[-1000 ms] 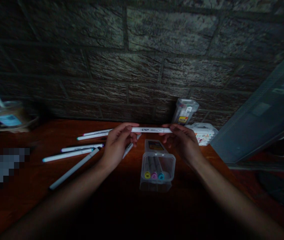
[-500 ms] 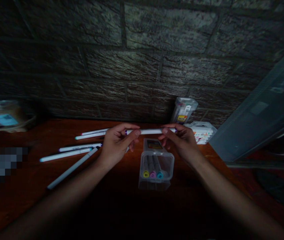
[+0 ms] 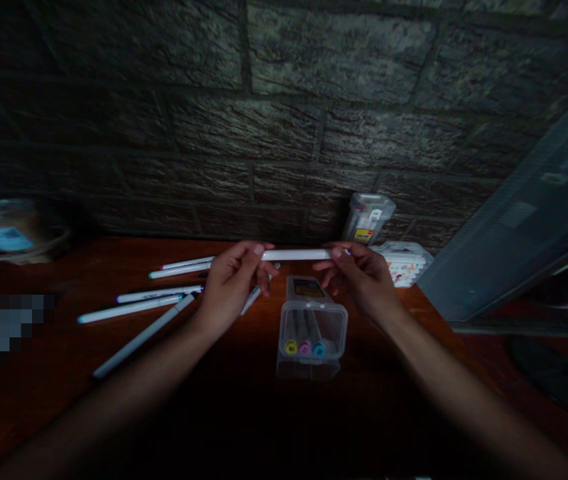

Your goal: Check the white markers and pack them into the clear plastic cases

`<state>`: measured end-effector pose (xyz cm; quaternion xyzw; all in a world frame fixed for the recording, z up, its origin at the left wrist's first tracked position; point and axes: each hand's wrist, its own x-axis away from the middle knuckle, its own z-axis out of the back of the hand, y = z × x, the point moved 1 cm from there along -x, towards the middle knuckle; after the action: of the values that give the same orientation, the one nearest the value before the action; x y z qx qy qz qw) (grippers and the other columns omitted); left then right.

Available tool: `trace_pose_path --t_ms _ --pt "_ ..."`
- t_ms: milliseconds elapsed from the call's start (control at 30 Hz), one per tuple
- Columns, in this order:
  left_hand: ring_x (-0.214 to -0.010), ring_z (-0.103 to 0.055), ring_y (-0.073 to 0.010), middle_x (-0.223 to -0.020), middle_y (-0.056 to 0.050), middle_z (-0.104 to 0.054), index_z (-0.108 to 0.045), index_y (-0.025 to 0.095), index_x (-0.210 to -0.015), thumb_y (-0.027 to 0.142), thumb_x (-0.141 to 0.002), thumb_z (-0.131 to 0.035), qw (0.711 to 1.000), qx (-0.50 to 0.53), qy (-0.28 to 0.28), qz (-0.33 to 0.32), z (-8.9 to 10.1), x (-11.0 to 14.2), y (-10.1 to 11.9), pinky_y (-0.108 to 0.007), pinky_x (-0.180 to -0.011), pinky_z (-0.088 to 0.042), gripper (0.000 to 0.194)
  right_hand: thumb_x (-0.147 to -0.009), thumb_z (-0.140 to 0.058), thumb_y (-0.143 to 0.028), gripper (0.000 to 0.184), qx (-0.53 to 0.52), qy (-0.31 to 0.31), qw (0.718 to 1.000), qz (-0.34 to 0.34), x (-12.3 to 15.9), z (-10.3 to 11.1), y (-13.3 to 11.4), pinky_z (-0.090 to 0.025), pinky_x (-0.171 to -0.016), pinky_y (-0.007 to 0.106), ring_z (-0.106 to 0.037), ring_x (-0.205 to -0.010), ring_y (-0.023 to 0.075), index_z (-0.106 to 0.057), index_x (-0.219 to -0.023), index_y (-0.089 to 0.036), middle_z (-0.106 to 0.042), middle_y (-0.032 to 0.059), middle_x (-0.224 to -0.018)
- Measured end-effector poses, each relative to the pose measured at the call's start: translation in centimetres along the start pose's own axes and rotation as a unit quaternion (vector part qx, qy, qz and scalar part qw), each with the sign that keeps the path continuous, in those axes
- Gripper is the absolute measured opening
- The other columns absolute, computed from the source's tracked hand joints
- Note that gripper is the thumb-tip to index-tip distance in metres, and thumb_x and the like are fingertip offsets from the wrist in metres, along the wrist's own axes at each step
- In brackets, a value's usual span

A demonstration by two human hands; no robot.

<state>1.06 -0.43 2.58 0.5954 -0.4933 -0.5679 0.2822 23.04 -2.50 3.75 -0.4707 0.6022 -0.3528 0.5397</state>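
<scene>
Between my two hands a white marker [image 3: 298, 255] is held level above the table. My left hand [image 3: 231, 277] is closed on its left end, the thumb pressed on top. The other end is pinched by my right hand [image 3: 364, 272], and a trace of purple shows there. Just below and between the hands stands an open clear plastic case [image 3: 314, 367] with yellow, pink and blue-ended markers [image 3: 305, 333] inside. Behind my left fingers lies another white marker [image 3: 250, 300], partly hidden. Several loose white markers [image 3: 137, 337] lie left of my left hand.
A closed clear marker case [image 3: 370, 217] stands upright by the brick wall [image 3: 284, 133]. Beside it is a white patterned box [image 3: 407, 263]. At the far left sits a plastic cup with a straw [image 3: 7, 223]. A grey panel [image 3: 509, 200] rises at the table's right edge.
Both hands have risen slightly with the marker. The left fingers have shifted over its left end, covering the purple band there. More of the marker lying behind the left hand shows.
</scene>
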Motion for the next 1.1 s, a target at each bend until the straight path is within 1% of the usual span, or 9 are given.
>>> trace_pose_path --t_ms 167,267,467,600,700,767,867,967,1100 --pt "-0.046 -0.059 -0.0089 -0.063 0.001 -0.071 -0.076 0.017 -0.097 0.032 -0.084 -0.083 0.996 -0.088 0.011 -0.014 -0.14 0.20 0.27 -0.019 -0.045 -0.047 0.022 -0.075 -0.091 -0.038 0.026 0.031 0.023 0.999 0.006 -0.08 0.15 0.19 -0.050 -0.041 0.026 -0.068 -0.050 0.0148 -0.077 -0.091 -0.022 -0.080 0.0032 -0.074" --pt "-0.052 -0.061 -0.0100 -0.058 0.002 -0.068 -0.078 0.017 -0.097 0.031 -0.086 -0.081 0.993 -0.112 0.026 -0.020 0.04 0.22 0.25 -0.020 -0.052 -0.048 0.019 -0.076 -0.090 -0.039 0.025 0.028 0.023 0.999 0.006 -0.09 0.22 0.15 -0.051 -0.042 0.025 -0.069 -0.052 0.0147 -0.078 -0.090 -0.022 -0.080 0.0035 -0.075" --pt "-0.056 -0.062 -0.0106 -0.077 -0.003 -0.075 -0.080 0.017 -0.098 0.034 -0.092 -0.073 0.999 -0.031 0.035 -0.010 0.48 -0.08 -0.19 -0.023 -0.057 -0.053 0.019 -0.084 -0.081 -0.046 0.027 0.014 0.018 1.000 0.004 0.04 0.27 -0.03 -0.051 -0.046 0.026 -0.068 -0.059 0.0145 -0.080 -0.098 -0.023 -0.079 0.0042 -0.081" --pt "-0.050 -0.060 -0.0096 -0.070 -0.001 -0.072 -0.078 0.018 -0.103 0.035 -0.094 -0.072 0.999 -0.010 0.038 -0.003 0.42 -0.08 -0.07 -0.022 -0.050 -0.052 0.020 -0.083 -0.083 -0.043 0.025 0.055 0.014 0.998 0.022 0.12 0.32 0.04 -0.050 -0.047 0.026 -0.065 -0.057 0.0135 -0.080 -0.101 -0.025 -0.076 0.0012 -0.074" --pt "-0.041 -0.054 -0.0077 -0.061 0.001 -0.068 -0.077 0.018 -0.096 0.036 -0.094 -0.072 0.999 -0.032 0.021 -0.013 0.25 0.05 0.15 -0.019 -0.041 -0.045 0.018 -0.080 -0.087 -0.037 0.022 0.087 0.015 0.996 0.032 0.10 0.43 0.18 -0.048 -0.045 0.026 -0.061 -0.050 0.0122 -0.080 -0.098 -0.027 -0.072 -0.0023 -0.064" --pt "-0.040 -0.052 -0.0069 -0.059 0.002 -0.067 -0.077 0.018 -0.091 0.034 -0.092 -0.075 0.999 -0.047 0.013 -0.016 0.18 0.11 0.23 -0.018 -0.039 -0.043 0.016 -0.080 -0.087 -0.037 0.020 0.076 0.018 0.997 0.028 0.07 0.48 0.22 -0.047 -0.044 0.026 -0.062 -0.051 0.0124 -0.080 -0.094 -0.026 -0.074 -0.0014 -0.067" --pt "-0.043 -0.054 -0.0075 -0.066 0.000 -0.070 -0.077 0.019 -0.095 0.033 -0.091 -0.076 0.998 -0.051 0.012 -0.016 0.25 0.07 0.17 -0.020 -0.042 -0.047 0.015 -0.083 -0.083 -0.042 0.021 0.034 0.022 0.999 0.009 0.02 0.50 0.16 -0.048 -0.044 0.025 -0.066 -0.054 0.0133 -0.079 -0.092 -0.023 -0.077 0.0020 -0.075" --pt "-0.048 -0.057 -0.0088 -0.075 -0.002 -0.074 -0.077 0.020 -0.103 0.034 -0.095 -0.070 1.000 -0.024 0.009 -0.007 0.42 -0.06 0.00 -0.022 -0.046 -0.050 0.018 -0.086 -0.078 -0.045 0.026 -0.007 0.019 1.000 -0.017 -0.02 0.48 0.05 -0.048 -0.044 0.026 -0.066 -0.054 0.0137 -0.078 -0.096 -0.021 -0.078 0.0041 -0.078" --pt "-0.052 -0.060 -0.0107 -0.079 -0.004 -0.074 -0.076 0.020 -0.107 0.033 -0.095 -0.068 1.000 0.023 0.011 0.012 0.53 -0.15 -0.16 -0.024 -0.049 -0.052 0.019 -0.087 -0.075 -0.046 0.029 -0.024 0.010 0.999 -0.025 -0.11 0.43 -0.05 -0.048 -0.045 0.026 -0.066 -0.055 0.0142 -0.077 -0.099 -0.020 -0.079 0.0059 -0.079"
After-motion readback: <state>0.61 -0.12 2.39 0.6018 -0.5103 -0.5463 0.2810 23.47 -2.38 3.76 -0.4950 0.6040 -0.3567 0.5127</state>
